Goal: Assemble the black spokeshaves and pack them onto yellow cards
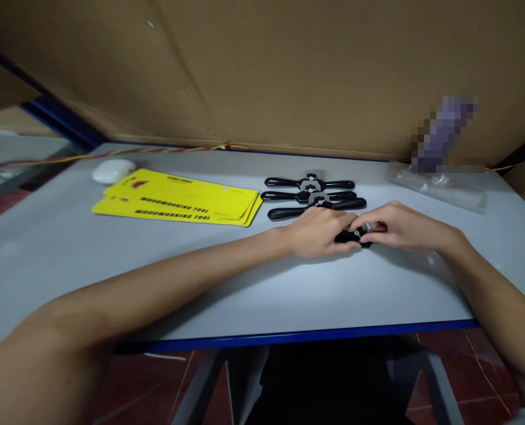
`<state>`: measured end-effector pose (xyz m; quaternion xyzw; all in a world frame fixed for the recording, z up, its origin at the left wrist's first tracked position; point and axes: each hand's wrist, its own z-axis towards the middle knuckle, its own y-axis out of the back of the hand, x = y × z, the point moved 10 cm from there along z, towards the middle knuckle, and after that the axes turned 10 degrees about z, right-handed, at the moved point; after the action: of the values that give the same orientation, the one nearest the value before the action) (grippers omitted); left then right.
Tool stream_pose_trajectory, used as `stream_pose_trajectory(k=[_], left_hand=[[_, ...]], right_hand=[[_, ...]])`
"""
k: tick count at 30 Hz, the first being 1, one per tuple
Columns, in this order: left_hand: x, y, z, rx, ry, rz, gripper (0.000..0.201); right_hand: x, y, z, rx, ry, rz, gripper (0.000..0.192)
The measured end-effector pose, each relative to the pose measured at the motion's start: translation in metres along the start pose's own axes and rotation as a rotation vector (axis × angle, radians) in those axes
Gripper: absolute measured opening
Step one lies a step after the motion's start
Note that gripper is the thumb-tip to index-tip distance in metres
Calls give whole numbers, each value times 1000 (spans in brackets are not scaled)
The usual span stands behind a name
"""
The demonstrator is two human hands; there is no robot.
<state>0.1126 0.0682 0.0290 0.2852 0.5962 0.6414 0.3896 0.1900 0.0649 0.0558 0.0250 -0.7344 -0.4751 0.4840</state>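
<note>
My left hand [318, 231] and my right hand [399, 227] meet over a black two-handled tool [354, 236] lying on the grey table [200, 277]. Both hands have fingers closed on it, and most of the tool is hidden beneath them. Just behind my hands lie three more black two-handled tools [310, 196] in a row, side by side, each with a metal centre piece.
Yellow "woodworking tool" cards [178, 198] are stacked at the left, with a white mouse [113, 170] behind them. Clear plastic bags [439, 186] lie at the back right. A cardboard wall [262, 71] closes the back, and a red-yellow cable [156, 150] runs along it.
</note>
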Motion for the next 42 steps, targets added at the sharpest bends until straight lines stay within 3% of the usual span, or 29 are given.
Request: stream_pose_trajectory(k=[11, 25, 42], left_hand=[[0, -1, 0, 0, -21, 10, 44], [0, 0, 0, -4, 45, 0, 42], [1, 0, -1, 1, 28, 6, 44]], right_hand=[[-9, 6, 6, -93, 5, 39, 19], [-13, 6, 6, -93, -1, 74, 18], [-18, 3, 4, -72, -60, 161, 24]])
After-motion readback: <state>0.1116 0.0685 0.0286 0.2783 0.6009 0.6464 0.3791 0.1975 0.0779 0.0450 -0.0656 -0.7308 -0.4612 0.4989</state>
